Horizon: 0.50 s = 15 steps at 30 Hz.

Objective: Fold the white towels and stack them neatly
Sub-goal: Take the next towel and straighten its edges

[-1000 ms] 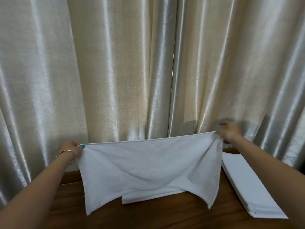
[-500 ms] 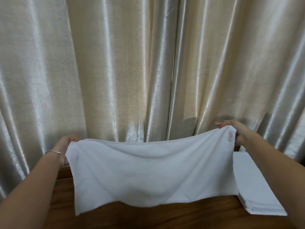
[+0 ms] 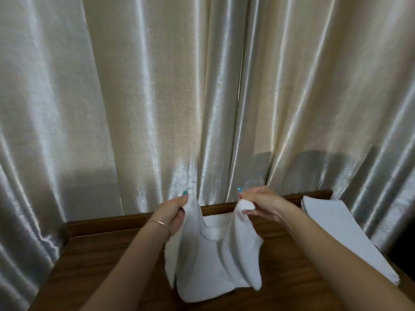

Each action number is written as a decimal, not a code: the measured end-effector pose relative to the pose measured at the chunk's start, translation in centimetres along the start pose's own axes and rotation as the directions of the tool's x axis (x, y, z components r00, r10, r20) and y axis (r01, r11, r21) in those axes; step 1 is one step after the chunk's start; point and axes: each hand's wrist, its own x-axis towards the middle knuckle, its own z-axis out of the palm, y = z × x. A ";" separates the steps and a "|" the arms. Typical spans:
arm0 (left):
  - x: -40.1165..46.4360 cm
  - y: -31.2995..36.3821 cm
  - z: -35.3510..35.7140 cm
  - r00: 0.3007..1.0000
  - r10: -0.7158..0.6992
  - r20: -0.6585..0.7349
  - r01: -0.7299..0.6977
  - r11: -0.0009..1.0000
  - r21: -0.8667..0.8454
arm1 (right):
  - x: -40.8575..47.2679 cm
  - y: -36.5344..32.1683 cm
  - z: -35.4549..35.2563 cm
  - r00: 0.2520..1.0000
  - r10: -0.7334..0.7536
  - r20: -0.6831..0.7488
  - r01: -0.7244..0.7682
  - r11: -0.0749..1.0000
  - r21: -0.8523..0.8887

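A white towel point(image 3: 215, 263) hangs doubled over the middle of the wooden table point(image 3: 98, 261), sagging between my hands. My left hand point(image 3: 174, 212) pinches its upper left corners between thumb and fingers. My right hand point(image 3: 258, 204) grips the upper right corners, bunched in its fingers. The two hands are close together above the table's far edge. A stack of folded white towels point(image 3: 343, 234) lies flat at the table's right side. Whatever lies under the hanging towel is hidden.
Shiny cream curtains point(image 3: 157, 97) hang right behind the table's raised back rail point(image 3: 112, 222) and around both sides. Bare wood shows on the table's left part and near the front.
My hands, which held the towel stretched wide, have come together in the middle. The towel now hangs folded in half and narrower.
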 end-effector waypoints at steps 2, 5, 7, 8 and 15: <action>-0.2 -2.0 1.3 0.997 0.075 -0.029 -0.075 0.997 0.027 | -0.7 0.6 1.5 0.991 -0.072 0.109 0.074 0.997 -0.015; -1.1 -3.6 2.3 0.988 0.148 0.049 -0.152 0.982 0.111 | -1.8 1.2 3.1 0.956 -0.137 0.258 0.166 0.982 -0.092; -1.8 -3.4 2.8 0.980 0.188 0.063 -0.194 0.976 0.098 | -2.2 1.0 3.5 0.941 -0.169 0.294 0.220 0.964 -0.151; -2.1 -3.0 3.0 0.977 0.207 0.042 -0.211 0.973 0.095 | -2.6 0.7 3.7 0.933 -0.190 0.305 0.248 0.955 -0.164; -4.1 -0.2 4.4 0.954 0.293 0.057 -0.298 0.945 0.133 | -3.6 -1.6 5.2 0.908 -0.353 0.226 0.404 0.880 -0.250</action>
